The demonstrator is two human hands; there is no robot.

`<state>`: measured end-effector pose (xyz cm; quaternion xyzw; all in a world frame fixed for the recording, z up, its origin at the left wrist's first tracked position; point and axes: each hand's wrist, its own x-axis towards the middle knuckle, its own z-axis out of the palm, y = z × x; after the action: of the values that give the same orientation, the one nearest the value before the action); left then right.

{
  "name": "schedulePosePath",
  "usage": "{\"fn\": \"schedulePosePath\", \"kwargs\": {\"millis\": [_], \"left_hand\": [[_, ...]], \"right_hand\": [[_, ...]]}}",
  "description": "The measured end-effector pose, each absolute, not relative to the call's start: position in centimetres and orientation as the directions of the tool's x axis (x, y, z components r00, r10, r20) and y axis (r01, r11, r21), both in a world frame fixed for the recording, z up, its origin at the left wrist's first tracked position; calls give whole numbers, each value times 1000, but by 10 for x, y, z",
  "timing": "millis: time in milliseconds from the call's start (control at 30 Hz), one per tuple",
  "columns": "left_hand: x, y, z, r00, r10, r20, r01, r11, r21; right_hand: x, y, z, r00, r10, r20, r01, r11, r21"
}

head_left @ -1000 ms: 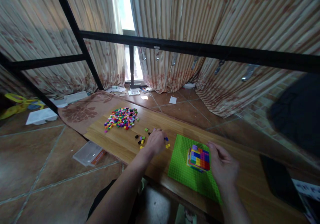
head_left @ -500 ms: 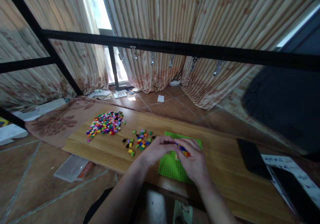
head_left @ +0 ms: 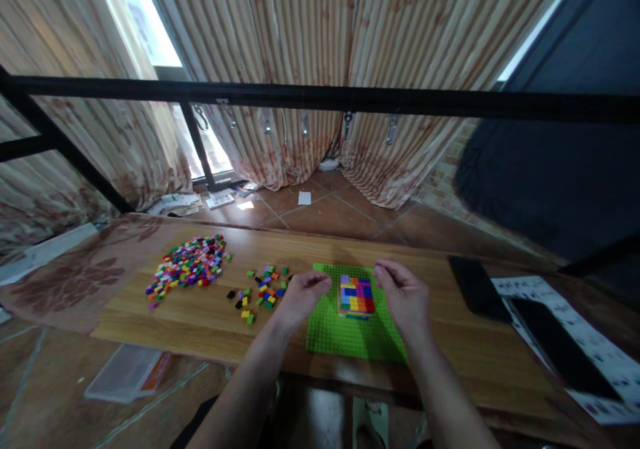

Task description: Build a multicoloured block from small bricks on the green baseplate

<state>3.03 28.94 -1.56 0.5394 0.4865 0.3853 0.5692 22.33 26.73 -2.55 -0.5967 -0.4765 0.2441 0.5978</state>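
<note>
Both forearms [head_left: 257,372]: cut off at bottom.
L hand [head_left: 303,298]: fingers curled, narrow pinch, can't tell if holding.
R hand [head_left: 407,298]: narrow pinch on dark bit [head_left: 378,264], ID unclear.
Block cube [head_left: 357,297]: btwn hands, on green board [head_left: 325,335].

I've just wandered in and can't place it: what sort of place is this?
Probably a room in a home: long patterned curtains hang by a bright window, and colorful toy bricks lie on a wooden tabletop.
</note>
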Motion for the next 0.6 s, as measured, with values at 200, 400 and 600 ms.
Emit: {"fn": "schedulePosePath", "kwargs": {"millis": [200, 400, 600], "left_hand": [[40, 293, -26, 207, 978, -29, 133, 2, 991], [46, 289, -27, 251, 968, 8, 244, -72, 967], [49, 288, -29, 284, 959, 17, 250, -91, 964]], "right_hand": [[222, 270, -31, 274, 937, 218, 331, 121, -936], [218, 269, -23, 171, 939, 298, 526, 169, -833], [213, 274, -22, 127, 942, 311, 567, 188, -802]]}}
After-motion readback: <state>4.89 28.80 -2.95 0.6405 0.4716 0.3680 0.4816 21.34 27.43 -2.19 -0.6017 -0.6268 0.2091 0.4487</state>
